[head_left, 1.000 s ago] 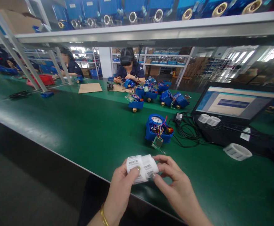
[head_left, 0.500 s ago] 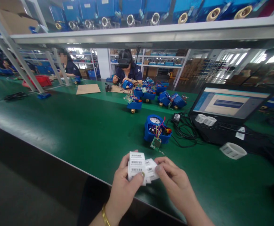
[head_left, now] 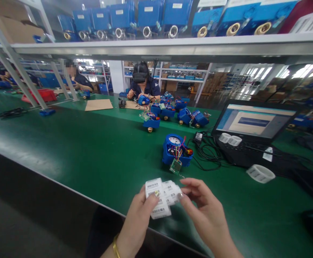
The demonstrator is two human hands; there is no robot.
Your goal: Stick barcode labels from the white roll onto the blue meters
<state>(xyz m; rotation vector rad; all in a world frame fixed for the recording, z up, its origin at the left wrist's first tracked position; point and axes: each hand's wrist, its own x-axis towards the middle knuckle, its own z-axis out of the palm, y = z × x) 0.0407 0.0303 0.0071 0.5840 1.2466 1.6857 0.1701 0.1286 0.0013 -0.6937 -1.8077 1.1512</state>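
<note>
My left hand [head_left: 137,222] pinches a strip of white barcode labels [head_left: 160,195] near the front edge of the green table [head_left: 92,154], thumb on top. My right hand [head_left: 207,215] pinches the strip's right end with fingertips together. Just beyond the hands sits a blue water meter [head_left: 176,153] with coloured wires and a small circuit board hanging off its front.
An open laptop [head_left: 253,132] with two label rolls [head_left: 229,139] on it stands at the right, beside tangled black cables [head_left: 207,150] and another label roll [head_left: 260,173]. More blue meters [head_left: 172,113] lie further back, where two people work. A shelf of blue meters [head_left: 156,18] runs overhead.
The labels and both hands stayed in front of me; my fingers shifted along the strip, and the view tilted slightly so the table things sit a little lower and left.
</note>
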